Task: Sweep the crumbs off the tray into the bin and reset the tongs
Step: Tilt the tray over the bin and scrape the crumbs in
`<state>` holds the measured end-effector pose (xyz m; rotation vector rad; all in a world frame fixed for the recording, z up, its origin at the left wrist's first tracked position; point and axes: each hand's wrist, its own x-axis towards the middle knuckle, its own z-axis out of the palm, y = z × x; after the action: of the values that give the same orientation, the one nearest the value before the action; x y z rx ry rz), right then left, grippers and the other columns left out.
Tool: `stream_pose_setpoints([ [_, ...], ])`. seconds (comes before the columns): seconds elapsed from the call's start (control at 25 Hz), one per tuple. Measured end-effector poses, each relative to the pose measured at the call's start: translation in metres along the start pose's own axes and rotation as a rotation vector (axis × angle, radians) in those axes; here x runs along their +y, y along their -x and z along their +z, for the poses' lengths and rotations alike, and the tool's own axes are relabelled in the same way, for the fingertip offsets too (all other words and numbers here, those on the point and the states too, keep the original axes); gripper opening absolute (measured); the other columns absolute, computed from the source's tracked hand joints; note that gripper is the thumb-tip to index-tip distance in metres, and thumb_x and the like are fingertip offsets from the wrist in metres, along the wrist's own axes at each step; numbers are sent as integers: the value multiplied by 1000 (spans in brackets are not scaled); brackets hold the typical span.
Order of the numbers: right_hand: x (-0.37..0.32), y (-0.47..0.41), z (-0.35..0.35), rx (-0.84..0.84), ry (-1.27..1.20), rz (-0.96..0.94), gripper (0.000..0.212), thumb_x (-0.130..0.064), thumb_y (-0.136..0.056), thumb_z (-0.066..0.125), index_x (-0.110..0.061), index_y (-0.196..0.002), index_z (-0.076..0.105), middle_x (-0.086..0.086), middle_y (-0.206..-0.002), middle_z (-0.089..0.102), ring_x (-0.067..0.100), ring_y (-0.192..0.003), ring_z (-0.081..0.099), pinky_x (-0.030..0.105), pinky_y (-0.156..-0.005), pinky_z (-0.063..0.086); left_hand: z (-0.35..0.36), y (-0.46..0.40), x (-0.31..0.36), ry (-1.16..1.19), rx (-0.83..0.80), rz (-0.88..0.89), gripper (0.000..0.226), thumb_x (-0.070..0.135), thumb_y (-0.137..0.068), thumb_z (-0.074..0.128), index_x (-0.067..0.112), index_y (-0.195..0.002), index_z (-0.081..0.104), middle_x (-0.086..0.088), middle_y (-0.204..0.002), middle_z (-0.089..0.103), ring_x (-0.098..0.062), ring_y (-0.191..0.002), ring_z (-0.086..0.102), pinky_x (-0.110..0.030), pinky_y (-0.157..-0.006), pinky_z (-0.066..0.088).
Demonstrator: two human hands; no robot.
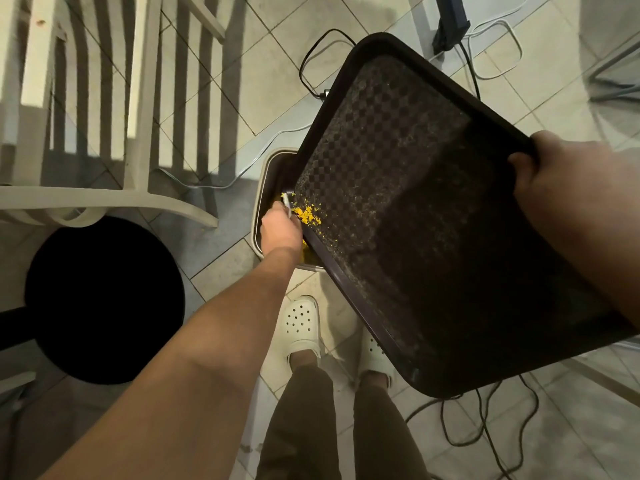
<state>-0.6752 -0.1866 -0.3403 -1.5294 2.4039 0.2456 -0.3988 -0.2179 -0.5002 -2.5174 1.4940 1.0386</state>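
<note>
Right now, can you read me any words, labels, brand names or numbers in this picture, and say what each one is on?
None: no readable text shows anywhere in this view.
The dark tray carries only a checkered pattern, no lettering.
The bin rim shows no label.
The white shoe shows holes but no legible brand.
The dark device on the floor at the top is too small to show any marking.

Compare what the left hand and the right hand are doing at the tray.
The left hand grips a small pale tool at the tray's lowered edge, beside the yellow crumbs over the bin. The right hand grips the raised rim, tilting the tray. Both are curled around something.
</note>
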Motion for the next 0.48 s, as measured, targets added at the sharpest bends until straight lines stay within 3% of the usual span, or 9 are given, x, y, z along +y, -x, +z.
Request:
stream_pose_setpoints([
  [0.16,-1,-1,-1,0,1,-9,30,-31,-97,38,-5,-105,51,13,-69,38,35,-69,45,37,-61,36,3,1,1,28,-37,79,17,17,-92,52,7,-106,55,-15,-106,63,-32,-99,60,-35,-84,46],
  [0.28,-1,-1,0,6,13,-14,30,-31,-97,38,-6,-104,51,15,-71,39,41,-73,51,38,-61,37,2,0,-1,15,-67,41,20,17,-93,52,9,-111,54,-14,-110,62,-32,-103,59,-36,-86,46],
  [0.48,-2,0,1,9,-4,2,31,-31,-97,38,-5,-107,52,11,-66,35,32,-65,40,38,-60,39,0,0,4,52,-36,94,19,17,-92,53,7,-108,57,-14,-107,64,-32,-100,60,-33,-84,46],
])
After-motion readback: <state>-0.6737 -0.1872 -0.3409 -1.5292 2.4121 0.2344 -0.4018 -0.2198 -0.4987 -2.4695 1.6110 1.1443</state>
